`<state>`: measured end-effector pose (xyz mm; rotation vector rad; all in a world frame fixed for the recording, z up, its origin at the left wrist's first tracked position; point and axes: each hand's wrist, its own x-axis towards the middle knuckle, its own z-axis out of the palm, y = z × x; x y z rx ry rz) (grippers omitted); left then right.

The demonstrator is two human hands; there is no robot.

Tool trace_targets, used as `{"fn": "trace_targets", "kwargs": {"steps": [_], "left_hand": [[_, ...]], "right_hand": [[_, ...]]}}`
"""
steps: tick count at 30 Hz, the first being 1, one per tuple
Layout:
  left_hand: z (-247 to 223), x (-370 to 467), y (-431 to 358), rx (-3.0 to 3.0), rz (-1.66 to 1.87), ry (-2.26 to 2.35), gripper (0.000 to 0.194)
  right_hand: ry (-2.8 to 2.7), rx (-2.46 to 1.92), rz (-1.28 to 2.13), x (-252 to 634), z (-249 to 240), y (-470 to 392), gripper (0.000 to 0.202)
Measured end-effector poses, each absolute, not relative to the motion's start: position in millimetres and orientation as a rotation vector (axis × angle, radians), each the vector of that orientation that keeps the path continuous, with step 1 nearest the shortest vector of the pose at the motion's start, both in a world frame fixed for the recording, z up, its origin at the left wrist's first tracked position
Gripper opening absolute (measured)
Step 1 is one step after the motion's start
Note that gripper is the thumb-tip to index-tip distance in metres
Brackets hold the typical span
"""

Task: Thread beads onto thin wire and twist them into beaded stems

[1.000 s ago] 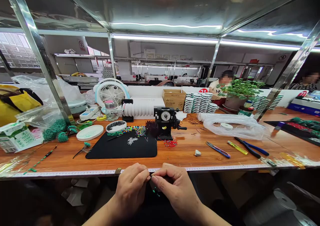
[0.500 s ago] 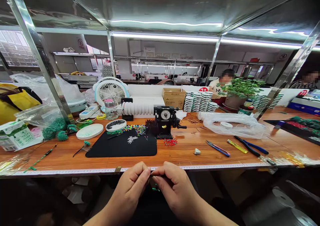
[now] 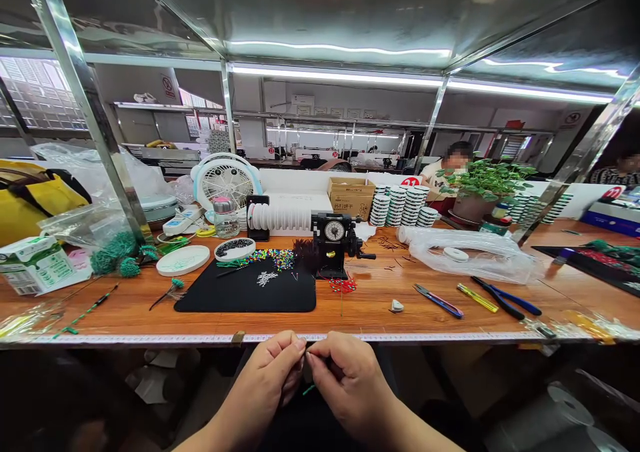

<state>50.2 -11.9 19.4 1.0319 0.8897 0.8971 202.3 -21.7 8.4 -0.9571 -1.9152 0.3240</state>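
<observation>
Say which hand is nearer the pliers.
Right. The right hand is left of the pliers and closer to the camera; the left hand is farther left, beside the right hand.

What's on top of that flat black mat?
The flat black mat bears tiny multicoloured beads and a pile of small silvery-white pieces. A round white dish of black bits sits at its back-left edge. What lies beneath them is covered and can't be seen.

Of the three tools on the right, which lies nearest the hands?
The slim blue-and-red tool; the yellow tool and pliers lie farther right.
</observation>
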Motion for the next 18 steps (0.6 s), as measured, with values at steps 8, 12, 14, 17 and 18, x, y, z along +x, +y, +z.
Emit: {"fn": "trace_targets", "kwargs": {"steps": [8, 12, 14, 17, 18], "left_hand": [[22.5, 48.8, -15.2, 0.982, 0.905, 0.889, 0.036], [21.7, 49.9, -15.8, 1.009, 0.902, 0.893, 0.035], [20.5, 50.7, -15.8, 1.014, 0.903, 0.900, 0.036], [20.0, 52.1, -15.9, 1.056, 0.900, 0.905, 0.038], [20.2, 52.6, -16.2, 1.085, 0.903, 0.904, 0.039]], "right_hand": [[-1.999, -0.920, 0.430, 210.6, 18.1, -26.3, 0.010], [-1.991, -0.914, 0.385, 209.3, 17.3, -25.9, 0.012], [-1.976, -0.911, 0.359, 207.5, 16.6, -25.9, 0.012], [-1.936, -0.940, 0.369, 204.7, 15.6, -25.1, 0.013], [-1.921, -0.957, 0.395, 204.0, 15.2, -24.4, 0.014]]}}
